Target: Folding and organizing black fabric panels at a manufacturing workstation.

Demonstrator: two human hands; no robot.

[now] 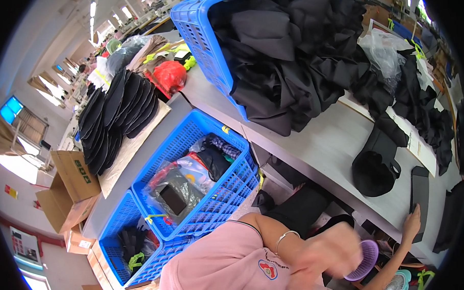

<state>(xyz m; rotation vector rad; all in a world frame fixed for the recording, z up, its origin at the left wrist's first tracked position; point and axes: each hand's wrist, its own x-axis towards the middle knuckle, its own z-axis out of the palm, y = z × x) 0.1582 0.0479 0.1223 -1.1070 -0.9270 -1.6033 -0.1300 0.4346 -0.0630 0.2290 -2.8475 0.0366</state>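
Note:
My left hand (334, 251), with a bracelet at its wrist, is raised in front of my pink shirt and smeared by motion; its fingers cannot be made out. My right hand (411, 223) rests at the table edge, its outstretched fingers touching a long black fabric strip (420, 189). Beyond that strip lies a black sewn fabric piece (374, 171) with a rounded end and a small loop. A heap of black fabric pieces (285, 56) spills from a tipped blue crate (195, 36) onto the pale table (313, 137).
Two blue crates (155, 135) stand at the left, one with bagged items and a dark phone (172, 199). Stacked black cut pieces (116, 113) lie on a board behind. A cardboard box (72, 186), purple basket (366, 260) and small fan (398, 282) are nearby.

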